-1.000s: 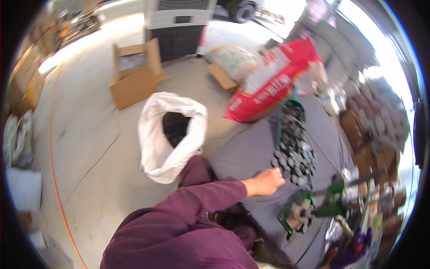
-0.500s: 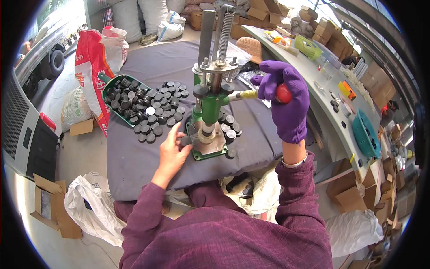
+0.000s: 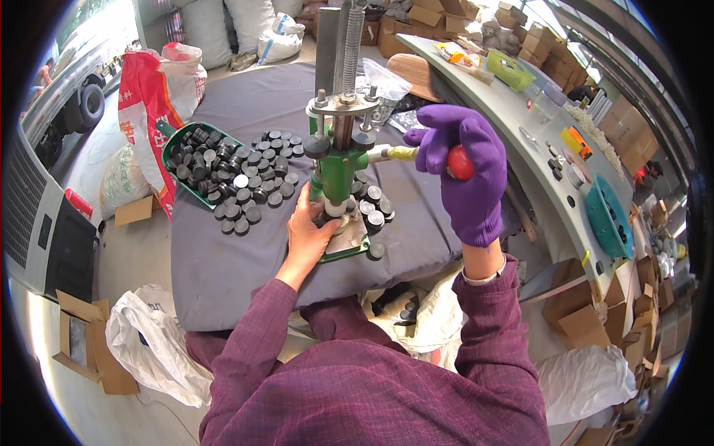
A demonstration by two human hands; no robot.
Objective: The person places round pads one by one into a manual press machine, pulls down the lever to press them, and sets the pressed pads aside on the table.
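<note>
With fingers bent and thumb apart, holding the bare left hand (image 3: 306, 236) beside the ram (image 3: 336, 209) of a green press (image 3: 342, 175); cannot tell whether pinching anything. Gripping the red knob (image 3: 460, 163) of the lever (image 3: 402, 153) with the purple-gloved right hand (image 3: 473, 182), fingers curled, with 2 groups of black discs (image 3: 241, 181) beside the press on grey cloth (image 3: 223, 279).

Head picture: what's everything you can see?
press: one, green and silver, on cloth
cloth: one, grey, under press
round pieces: many, mostly dark, scoop and cloth
scoop: one, green, left of press
knob: one, red, right of press
side table: one, pale, right
baskets: two, teal and lime, side table
sacks: several, mostly white, floor
boxes: many, brown, floor and back
left fingers: one hand, bare, at press
right fingers: one hand, purple-gloved, at knob
</note>
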